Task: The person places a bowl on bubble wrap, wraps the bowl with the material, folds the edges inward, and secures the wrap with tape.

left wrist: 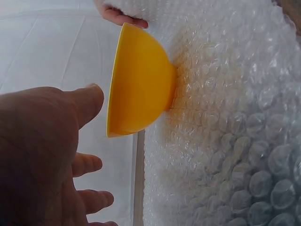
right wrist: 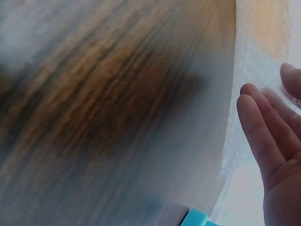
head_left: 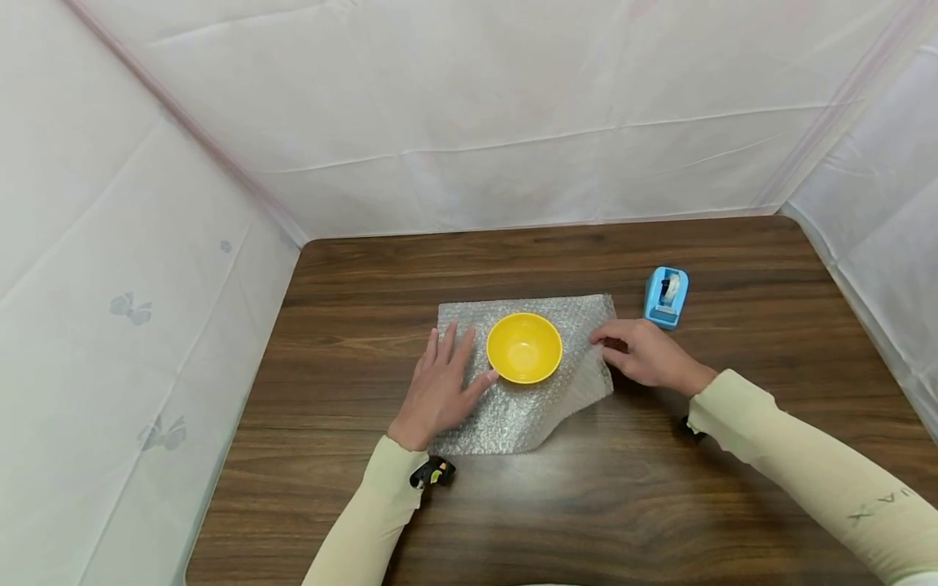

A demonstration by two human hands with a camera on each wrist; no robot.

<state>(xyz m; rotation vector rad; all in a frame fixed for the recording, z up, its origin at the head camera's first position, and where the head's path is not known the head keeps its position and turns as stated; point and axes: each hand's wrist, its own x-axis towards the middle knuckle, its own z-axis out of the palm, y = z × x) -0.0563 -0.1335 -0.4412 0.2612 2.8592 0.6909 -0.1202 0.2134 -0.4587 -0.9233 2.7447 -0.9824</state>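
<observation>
The bowl (head_left: 523,348) stands upright on the bubble wrap (head_left: 506,427), on the tabletop (head_left: 344,358), hollow facing up. On its left, the left hand (head_left: 442,392) has its grip spread wide, holding nothing; the right hand (head_left: 643,352) is at the bubble wrap's right edge, whether pinching it I cannot tell. Far right, a dispenser (head_left: 665,312) holds a tape roll (head_left: 670,286).

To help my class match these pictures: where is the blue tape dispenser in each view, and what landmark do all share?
Head: blue tape dispenser, right of centre.
Left wrist: not visible.
Right wrist: only its blue corner, bottom edge, right of centre.
Shared landmark: the bubble wrap.
</observation>
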